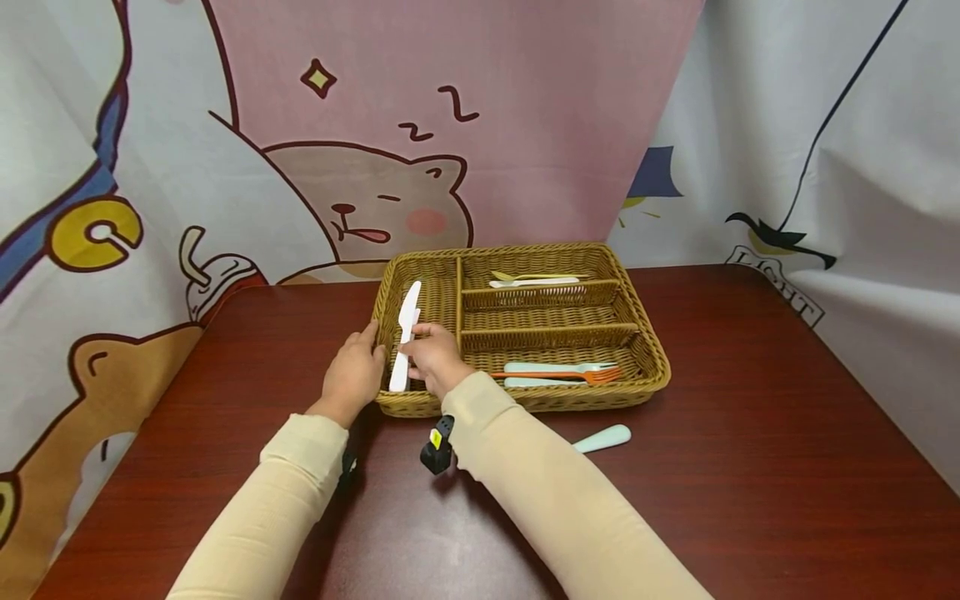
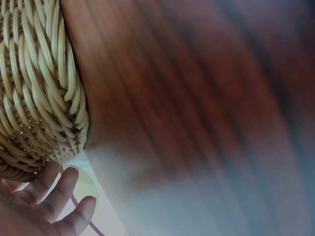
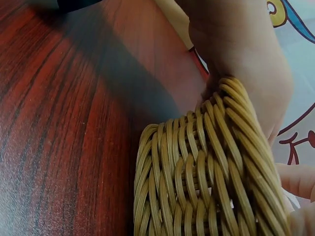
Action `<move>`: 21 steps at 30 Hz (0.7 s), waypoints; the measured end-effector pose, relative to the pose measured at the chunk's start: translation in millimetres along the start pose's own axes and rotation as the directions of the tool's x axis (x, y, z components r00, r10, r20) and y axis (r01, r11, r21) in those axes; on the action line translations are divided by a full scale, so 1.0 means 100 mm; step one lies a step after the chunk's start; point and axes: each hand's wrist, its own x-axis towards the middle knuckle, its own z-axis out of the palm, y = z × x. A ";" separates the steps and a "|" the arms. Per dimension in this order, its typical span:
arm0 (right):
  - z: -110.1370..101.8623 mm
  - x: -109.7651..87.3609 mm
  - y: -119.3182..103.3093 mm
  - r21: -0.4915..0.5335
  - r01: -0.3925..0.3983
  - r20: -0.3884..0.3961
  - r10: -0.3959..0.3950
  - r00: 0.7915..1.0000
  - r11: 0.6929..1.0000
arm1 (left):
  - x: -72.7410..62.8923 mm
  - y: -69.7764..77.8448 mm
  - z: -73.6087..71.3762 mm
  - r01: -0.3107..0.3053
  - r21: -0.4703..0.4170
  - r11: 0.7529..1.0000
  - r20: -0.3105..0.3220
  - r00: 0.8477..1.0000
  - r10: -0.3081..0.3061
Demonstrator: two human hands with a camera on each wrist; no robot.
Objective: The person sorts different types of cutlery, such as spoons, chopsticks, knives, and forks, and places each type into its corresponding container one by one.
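Observation:
A white knife (image 1: 406, 329) lies lengthwise in the left compartment of a wicker cutlery basket (image 1: 525, 403), partly over another white piece whose kind is hidden. My right hand (image 1: 438, 357) reaches over the front rim and pinches the knife around its middle. In the right wrist view, only part of that hand's fingers (image 3: 298, 182) shows behind the wicker wall. Against the outer left side of the basket rests my left hand (image 1: 351, 375). The left wrist view shows its fingers (image 2: 61, 189) loosely extended by the basket's corner.
In the front compartment lie an orange fork (image 1: 602, 376) and pale green cutlery (image 1: 540, 367). The back compartment holds a yellow utensil (image 1: 517, 276) and a white one (image 1: 536, 282). A pale green handle (image 1: 606, 438) sticks out past my right sleeve on the brown table (image 1: 765, 433).

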 end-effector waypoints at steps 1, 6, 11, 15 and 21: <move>0.00 0.00 0.00 -0.002 -0.002 0.004 0.002 1.000 1.000 | 0.00 0.00 0.00 -0.001 0.001 1.000 -0.001 1.000 0.001; 0.01 0.03 0.02 -0.020 -0.014 0.009 0.014 1.000 1.000 | -0.01 0.01 0.00 -0.004 0.001 1.000 -0.006 1.000 0.004; 0.01 0.05 0.03 -0.026 -0.031 0.013 0.031 0.999 0.999 | -0.01 0.02 0.00 0.000 0.001 1.000 -0.004 1.000 0.000; 0.02 0.06 0.03 -0.008 -0.049 0.009 0.049 0.999 0.999 | -0.01 0.02 -0.01 0.001 0.000 1.000 -0.001 1.000 -0.001; 0.04 0.07 0.04 -0.019 -0.067 -0.006 0.067 0.998 0.998 | -0.01 0.01 0.00 0.003 0.003 1.000 0.001 1.000 -0.003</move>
